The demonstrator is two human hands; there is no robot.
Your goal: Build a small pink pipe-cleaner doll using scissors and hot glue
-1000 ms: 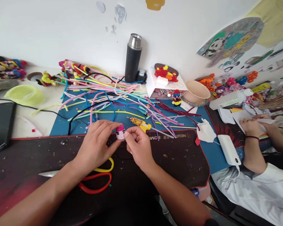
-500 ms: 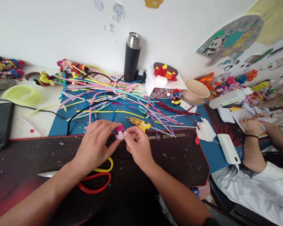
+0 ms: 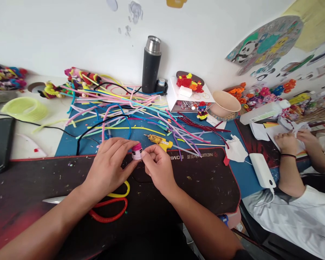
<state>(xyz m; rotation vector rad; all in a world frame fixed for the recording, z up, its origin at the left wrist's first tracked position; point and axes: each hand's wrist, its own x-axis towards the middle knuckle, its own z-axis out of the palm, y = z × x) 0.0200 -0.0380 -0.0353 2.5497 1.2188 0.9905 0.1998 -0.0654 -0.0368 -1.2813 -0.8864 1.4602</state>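
Between my hands is a small doll head [image 3: 137, 153] of fuzzy pipe cleaner, pale pink with a magenta top and dark eye marks. My left hand [image 3: 111, 162] pinches it from the left, fingers over the top and thumb below. My right hand [image 3: 158, 168] is closed at its right side, thumb and forefinger pressed against it; whether they hold a tiny piece there I cannot make out. Just beyond my right hand lies a yellow glue gun [image 3: 160, 142]. Scissors with red and yellow handles [image 3: 109, 215] lie under my left forearm, partly covered.
Many coloured pipe cleaners [image 3: 119, 126] spread across the blue mat. Behind them stand a black thermos [image 3: 151, 66], a white box [image 3: 190, 95] and a beige bowl [image 3: 224, 103]. A power bank [image 3: 262, 171] lies to the right, near a co-worker's hands [image 3: 287, 144] over papers.
My hands and the doll head stay almost exactly in place. At the right, the co-worker's farther hand has shifted and now lifts a piece of white paper.
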